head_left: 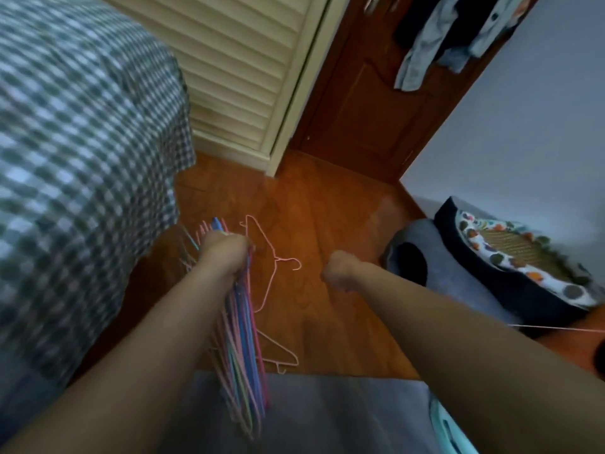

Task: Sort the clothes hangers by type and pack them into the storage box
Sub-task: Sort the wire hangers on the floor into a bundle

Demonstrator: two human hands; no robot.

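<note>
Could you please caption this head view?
Left hand grips a bundle of coloured wire hangers; right hand fisted.

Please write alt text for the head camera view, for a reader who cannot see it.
Seen from above, a person's left hand grips a thick bundle of thin coloured hangers, while the right hand is a loose fist holding nothing. Two pink hangers lie on the wooden floor, between a checked bedcover and a pet bed.

No text, label or number can be read anywhere.
</note>
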